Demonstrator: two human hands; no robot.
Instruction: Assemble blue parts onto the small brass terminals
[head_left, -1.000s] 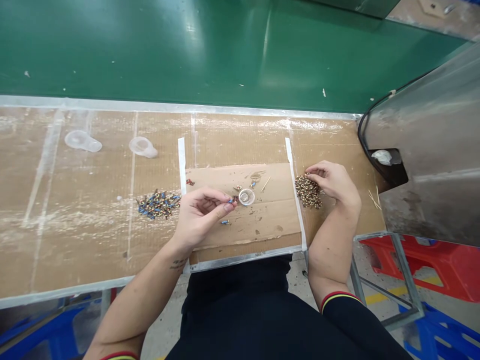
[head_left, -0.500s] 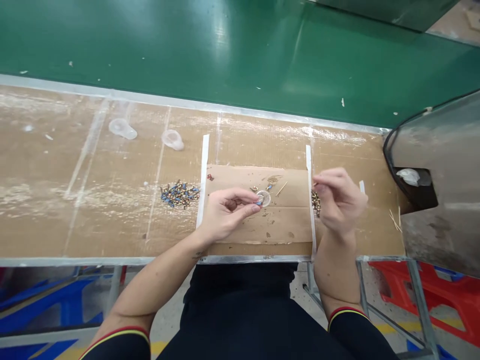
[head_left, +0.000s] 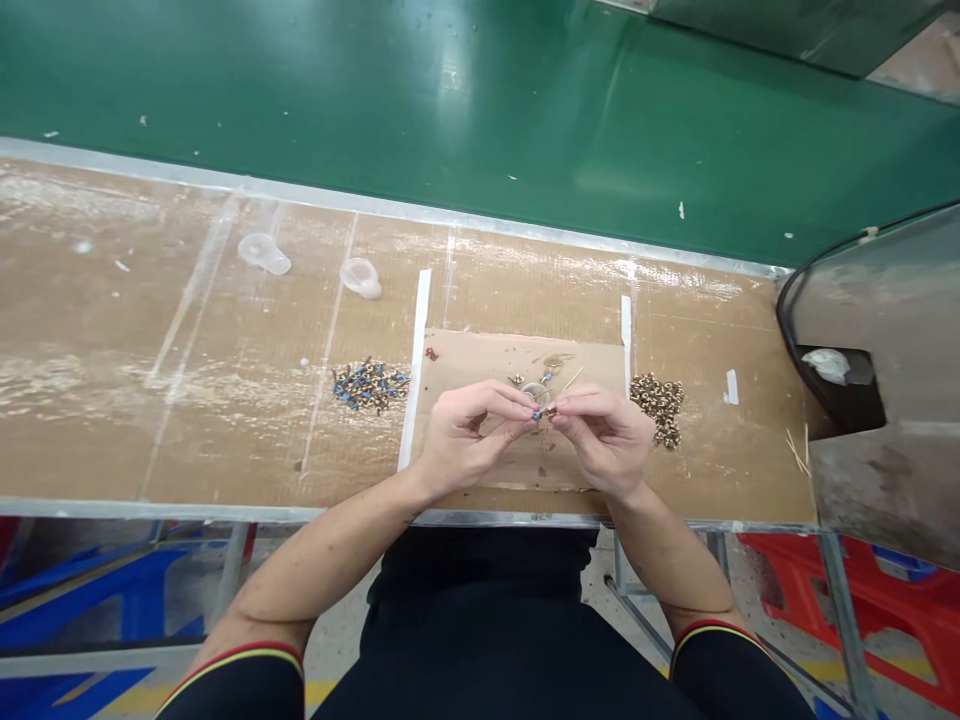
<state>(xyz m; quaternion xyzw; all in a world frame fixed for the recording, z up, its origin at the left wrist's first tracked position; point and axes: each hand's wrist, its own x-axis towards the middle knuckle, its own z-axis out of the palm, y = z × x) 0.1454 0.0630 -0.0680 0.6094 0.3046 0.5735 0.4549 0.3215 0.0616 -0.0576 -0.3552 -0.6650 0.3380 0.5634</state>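
Observation:
My left hand (head_left: pixel 474 432) is closed in a pinch on a small blue part (head_left: pixel 536 414) over the cardboard sheet. Facing it, my right hand (head_left: pixel 611 438) pinches a small brass-coloured part (head_left: pixel 551 412); the fingertips of both hands nearly meet, and the two parts are touching or very close, which I cannot tell. Just behind the fingers is a small clear round dish (head_left: pixel 534 390), partly hidden. A wooden toothpick (head_left: pixel 574 378) lies beside it, near my right fingers. One loose blue-ended piece (head_left: pixel 547 377) rests on the cardboard sheet (head_left: pixel 465 350).
Left of the sheet lies a pile of blue and brass pieces (head_left: pixel 369 385); to its right, a pile of brass-coloured pieces (head_left: pixel 658 405). Two clear plastic cups (head_left: pixel 361 277) stand farther back left. Toothpicks (head_left: pixel 798 452) lie near the metal housing (head_left: pixel 885 400). A green surface (head_left: pixel 375 110) runs behind.
My right hand has moved left from beside the brass pile to meet my left hand, bringing a brass-coloured part. My left hand keeps its pinch on the blue part. The view has shifted slightly.

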